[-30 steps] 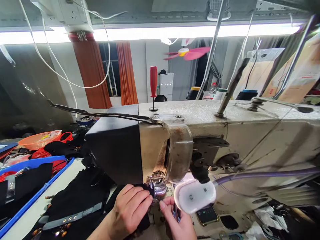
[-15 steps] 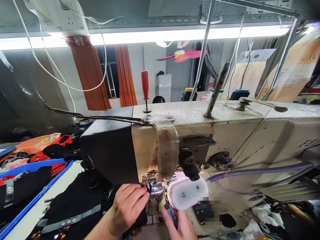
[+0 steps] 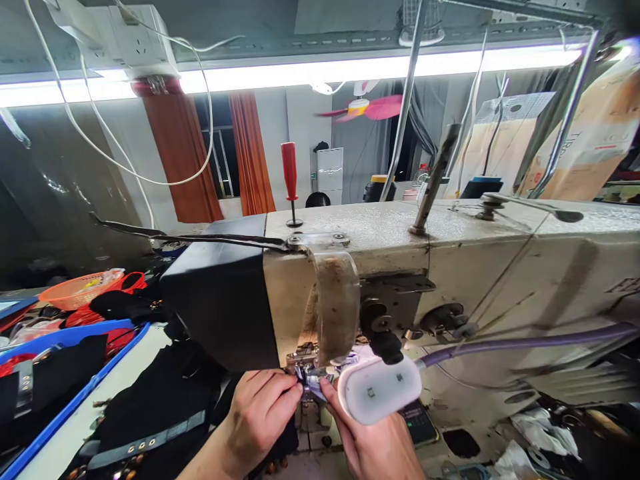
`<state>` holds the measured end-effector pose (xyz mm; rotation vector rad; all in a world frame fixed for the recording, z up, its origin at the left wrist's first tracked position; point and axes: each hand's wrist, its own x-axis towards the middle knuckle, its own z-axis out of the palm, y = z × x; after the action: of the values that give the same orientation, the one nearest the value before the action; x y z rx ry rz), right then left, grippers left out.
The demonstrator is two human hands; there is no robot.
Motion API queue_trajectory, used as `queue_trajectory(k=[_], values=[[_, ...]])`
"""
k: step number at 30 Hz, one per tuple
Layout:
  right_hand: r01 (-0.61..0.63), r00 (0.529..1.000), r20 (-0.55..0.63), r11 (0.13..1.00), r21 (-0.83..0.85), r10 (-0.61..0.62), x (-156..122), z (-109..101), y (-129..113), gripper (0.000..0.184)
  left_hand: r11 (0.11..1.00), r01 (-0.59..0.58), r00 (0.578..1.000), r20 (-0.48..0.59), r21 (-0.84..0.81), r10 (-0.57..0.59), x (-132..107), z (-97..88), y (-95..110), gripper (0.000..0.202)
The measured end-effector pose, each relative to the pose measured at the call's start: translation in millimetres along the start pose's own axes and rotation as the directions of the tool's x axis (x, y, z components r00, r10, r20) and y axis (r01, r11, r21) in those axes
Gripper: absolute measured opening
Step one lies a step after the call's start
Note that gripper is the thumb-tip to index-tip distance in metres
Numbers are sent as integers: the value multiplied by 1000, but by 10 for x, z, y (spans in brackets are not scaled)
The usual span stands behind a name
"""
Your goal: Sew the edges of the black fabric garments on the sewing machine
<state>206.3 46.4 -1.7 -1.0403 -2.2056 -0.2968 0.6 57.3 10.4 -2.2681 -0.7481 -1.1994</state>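
My left hand (image 3: 263, 413) is closed at the needle area of a sewing machine (image 3: 390, 227), fingertips pinched on a piece of black fabric (image 3: 287, 433) beside the metal presser foot (image 3: 311, 377). My right hand (image 3: 375, 443) comes in from the other side, its fingertips close to the foot. A thin bluish piece shows at those fingertips, but its kind is hidden. The white oval lamp head (image 3: 384, 390) covers part of the right hand. Over the needle area hangs a cloudy plastic guard (image 3: 337, 307).
A blue tray (image 3: 75, 400) with black pieces stands at the left, an orange basket (image 3: 75, 288) behind it. Black fabric with an eyeleted strap (image 3: 150, 440) lies beside the tray. A red screwdriver (image 3: 289, 173) stands on the machine. A phone (image 3: 421, 421) lies right of my right hand.
My right hand has moved up and forward to the presser foot, carrying the thin blue object, now mostly hidden. My left hand has stayed nearly in place. The lamp head has shifted slightly.
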Motion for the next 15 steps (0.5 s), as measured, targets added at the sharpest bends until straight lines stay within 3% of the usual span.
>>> queue_trajectory(k=[8,15], values=[[51,994,-97,999,-2,-51,106,-66,-13,38,999,27,1000,-8,30,-26,-64,29,14,13],[46,996,-80,997,64,-41,142,-25,40,39,999,40,999,-36,9,-39,-85,45,12,14]])
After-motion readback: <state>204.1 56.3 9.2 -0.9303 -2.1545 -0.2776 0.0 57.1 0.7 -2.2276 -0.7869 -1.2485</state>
